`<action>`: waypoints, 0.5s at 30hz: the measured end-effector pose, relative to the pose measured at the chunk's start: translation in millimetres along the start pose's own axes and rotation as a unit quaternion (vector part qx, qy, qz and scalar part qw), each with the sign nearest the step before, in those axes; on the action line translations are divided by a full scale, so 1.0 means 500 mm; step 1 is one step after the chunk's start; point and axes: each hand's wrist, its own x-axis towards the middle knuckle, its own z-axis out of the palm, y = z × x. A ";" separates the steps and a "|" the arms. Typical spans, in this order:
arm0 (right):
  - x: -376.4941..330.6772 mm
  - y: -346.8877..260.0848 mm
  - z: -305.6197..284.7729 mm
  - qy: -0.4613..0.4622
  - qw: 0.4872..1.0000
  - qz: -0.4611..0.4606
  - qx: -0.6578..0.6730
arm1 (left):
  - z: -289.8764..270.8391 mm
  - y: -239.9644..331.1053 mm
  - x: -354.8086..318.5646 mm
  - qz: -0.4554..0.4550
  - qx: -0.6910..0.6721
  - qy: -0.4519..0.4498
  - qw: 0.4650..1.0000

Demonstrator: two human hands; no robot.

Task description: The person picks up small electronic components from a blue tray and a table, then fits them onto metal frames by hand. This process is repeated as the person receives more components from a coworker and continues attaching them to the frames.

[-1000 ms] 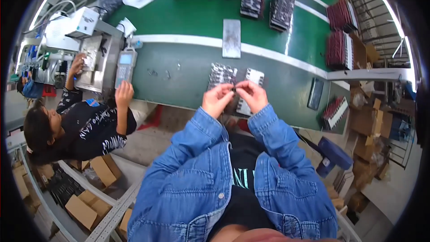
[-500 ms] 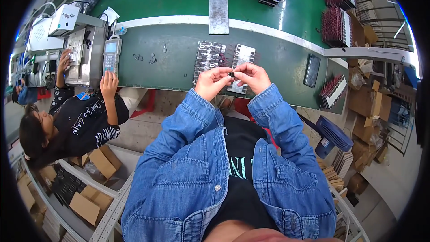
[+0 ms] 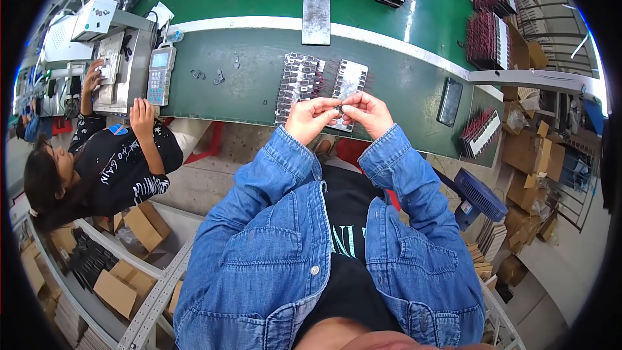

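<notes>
Both hands meet over the bench's near edge, fingertips pinched together around a small dark part [image 3: 339, 110]; its exact kind is too small to make out. My left hand [image 3: 311, 120] holds it from one side, and my right hand [image 3: 367, 115] grips it from the other. Just beyond the fingers lies a light metal plate [image 3: 350, 78] with small dark pieces and thin reddish wires along its edges. Beside it, to the left, is a fuller plate [image 3: 299, 81] crowded with dark-and-silver parts. The hands cover the near ends of these plates.
Several loose small parts [image 3: 219, 77] lie on the green bench [image 3: 253, 100]. A bare metal plate [image 3: 316, 17] rests farther back, a phone [image 3: 449, 102] to the right. Wired racks [image 3: 480, 133] stand at the right, above a blue fan [image 3: 481, 196]. A co-worker [image 3: 116, 165] handles a machine at left.
The pinched hands have stayed together, with the small part shifting slightly nearer to me. The co-worker's nearer hand has moved left, off the keypad device's lower edge.
</notes>
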 end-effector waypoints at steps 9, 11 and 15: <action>-0.026 -0.015 -0.015 -0.018 0.998 0.054 0.033 | 0.022 0.031 -0.019 -0.010 -0.010 -0.015 1.000; -0.030 -0.012 -0.011 -0.017 0.997 0.055 0.048 | 0.024 0.030 -0.022 -0.009 -0.023 -0.028 0.999; -0.031 -0.014 -0.009 -0.011 0.996 0.054 0.071 | 0.031 0.029 -0.020 -0.002 -0.019 -0.020 1.000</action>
